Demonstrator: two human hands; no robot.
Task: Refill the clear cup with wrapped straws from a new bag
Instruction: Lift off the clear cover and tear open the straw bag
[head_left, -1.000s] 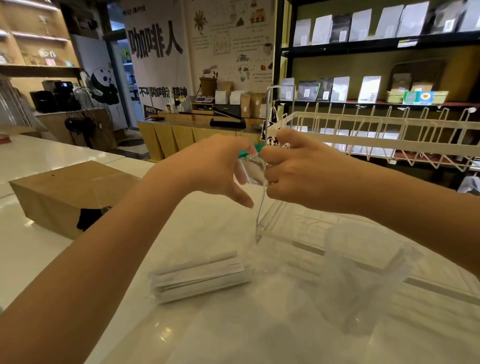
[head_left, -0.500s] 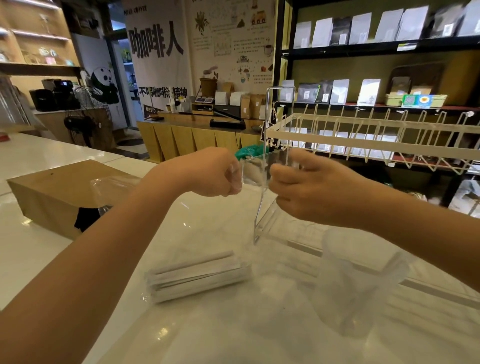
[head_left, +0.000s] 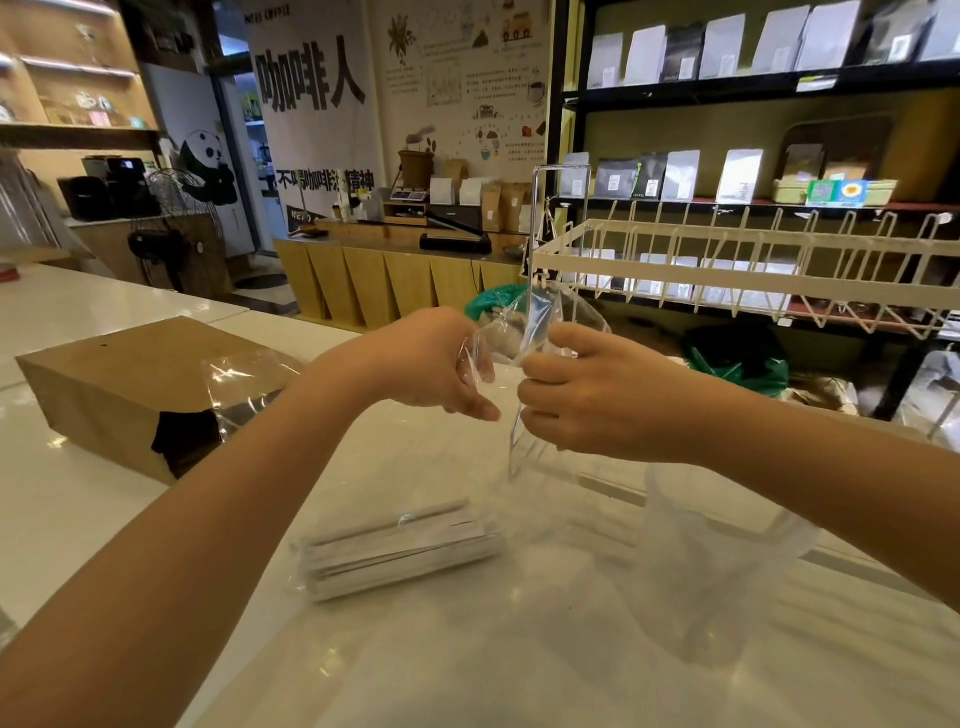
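Note:
My left hand (head_left: 441, 364) and my right hand (head_left: 587, 395) both pinch a thin clear plastic bag (head_left: 524, 332), held in the air above the white counter. The bag looks crumpled and I see nothing inside it. Below my hands a bundle of paper-wrapped straws (head_left: 400, 548) lies flat on the counter in clear film. The clear cup (head_left: 722, 561) stands upright to the right of the bundle, under my right forearm, and seems to hold no straws.
A brown paper bag (head_left: 119, 379) lies on its side at the left with clear film (head_left: 244, 384) at its mouth. A white wire rack (head_left: 727, 254) stands behind my hands on the right. The white counter (head_left: 467, 665) stretches toward me.
My hands have dropped lower and drawn slightly apart. The clear bag between them has spread out and shows more above my fingers. My left fingers went from a fist to partly extended.

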